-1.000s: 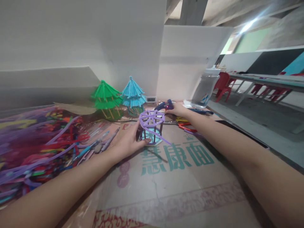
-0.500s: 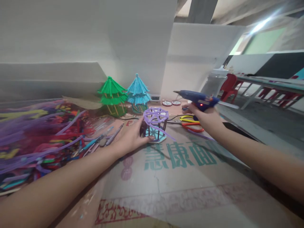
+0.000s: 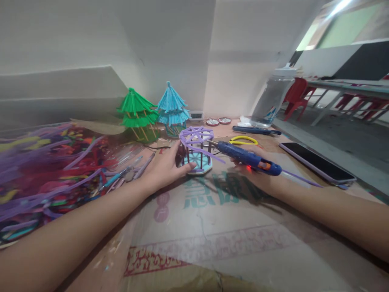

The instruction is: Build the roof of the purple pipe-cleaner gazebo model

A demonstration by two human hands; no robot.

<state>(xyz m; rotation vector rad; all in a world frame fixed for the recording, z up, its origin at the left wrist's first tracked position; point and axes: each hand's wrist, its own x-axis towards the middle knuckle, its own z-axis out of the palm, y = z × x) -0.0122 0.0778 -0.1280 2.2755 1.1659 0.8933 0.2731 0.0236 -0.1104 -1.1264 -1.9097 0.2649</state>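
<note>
Over the printed surface, the person's left hand grips a small purple-topped pavilion frame standing upright, while the right hand is closed around a blue glue gun. The gun's long axis slants across from the right, its nozzle just beside the frame's upper right side, whether touching cannot be told; beyond stand a green model pavilion and a light-blue model pavilion.

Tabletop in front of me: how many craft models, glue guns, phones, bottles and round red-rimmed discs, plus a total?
Craft models: 3 (green model, light blue model, purple-topped model)
Glue gun: 1
Phone: 1
Bottle: 1
Red-rimmed discs: 2
Total: 8
</note>
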